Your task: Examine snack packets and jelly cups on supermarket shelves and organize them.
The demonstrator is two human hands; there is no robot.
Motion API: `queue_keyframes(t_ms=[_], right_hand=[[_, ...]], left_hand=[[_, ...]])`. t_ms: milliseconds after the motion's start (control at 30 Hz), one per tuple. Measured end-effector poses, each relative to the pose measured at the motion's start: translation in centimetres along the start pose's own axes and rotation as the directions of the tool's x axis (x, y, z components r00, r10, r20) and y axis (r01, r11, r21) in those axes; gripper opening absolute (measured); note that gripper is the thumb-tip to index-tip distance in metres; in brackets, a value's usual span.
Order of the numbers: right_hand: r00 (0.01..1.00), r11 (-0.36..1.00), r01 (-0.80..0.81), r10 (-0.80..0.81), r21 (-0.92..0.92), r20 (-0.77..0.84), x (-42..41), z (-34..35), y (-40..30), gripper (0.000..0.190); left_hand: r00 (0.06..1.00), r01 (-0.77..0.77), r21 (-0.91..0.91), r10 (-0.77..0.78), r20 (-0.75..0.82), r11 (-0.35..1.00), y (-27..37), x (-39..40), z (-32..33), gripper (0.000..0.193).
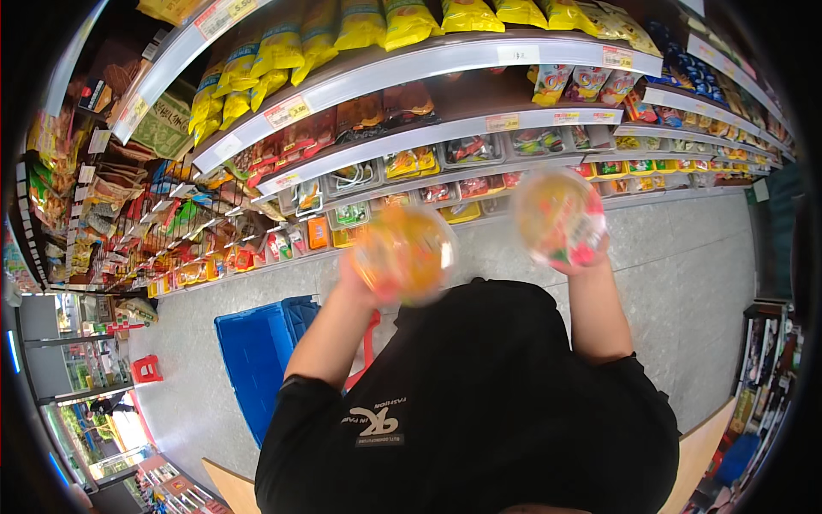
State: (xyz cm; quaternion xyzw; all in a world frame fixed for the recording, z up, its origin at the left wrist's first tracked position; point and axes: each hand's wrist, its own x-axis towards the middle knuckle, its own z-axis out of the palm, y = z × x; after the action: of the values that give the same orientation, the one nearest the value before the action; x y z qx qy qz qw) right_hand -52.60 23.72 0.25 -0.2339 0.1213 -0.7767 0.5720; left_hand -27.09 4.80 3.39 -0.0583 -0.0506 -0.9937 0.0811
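Note:
My left hand (355,283) grips a round clear plastic tub (408,254) with orange and yellow contents, blurred by motion. In my right hand (591,262) is a second round clear tub (557,215), whose yellowish contents sit behind a pink, white and green label. Both tubs are held up in front of my black shirt, a short way apart. Most of my fingers are hidden behind them. Beyond the tubs, the lower shelves carry clear plastic bins (475,151) of small wrapped snacks.
Yellow snack bags (411,24) line an upper shelf (411,61). A blue plastic crate (250,360) stands on the grey floor (186,360) by my left arm, with a red stool (147,369) farther left. Hanging snack racks (167,212) fill the left side; wooden board edges (700,459) flank me.

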Motion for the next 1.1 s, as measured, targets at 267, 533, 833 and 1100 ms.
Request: queue_keyframes(t_ms=[267,533,833,1100], right_hand=[[0.987,0.951,-0.033,0.081,0.309,-0.141,5.1,-1.1,2.6,0.057],[0.985,0.988,-0.143,0.136,-0.058,-0.104,7.3,-1.7,2.9,0.064],[0.980,0.971,-0.200,0.200,-0.134,-0.011,9.7,-0.3,4.6,0.077],[0.984,0.734,-0.154,0.052,-0.662,-0.172,12.0,-1.9,3.8,0.074]], left_hand=[[0.997,-0.011,-0.180,0.026,0.078,0.984,-0.6,0.2,-2.7,0.067],[0.948,-0.185,0.220,0.233,-0.217,0.958,-1.0,-3.0,-2.5,0.063],[0.887,-0.234,0.487,0.389,-0.247,0.842,-1.3,-3.5,-2.8,0.082],[0.860,-0.182,0.753,0.473,-0.189,0.632,-2.0,-3.0,-2.8,0.089]])
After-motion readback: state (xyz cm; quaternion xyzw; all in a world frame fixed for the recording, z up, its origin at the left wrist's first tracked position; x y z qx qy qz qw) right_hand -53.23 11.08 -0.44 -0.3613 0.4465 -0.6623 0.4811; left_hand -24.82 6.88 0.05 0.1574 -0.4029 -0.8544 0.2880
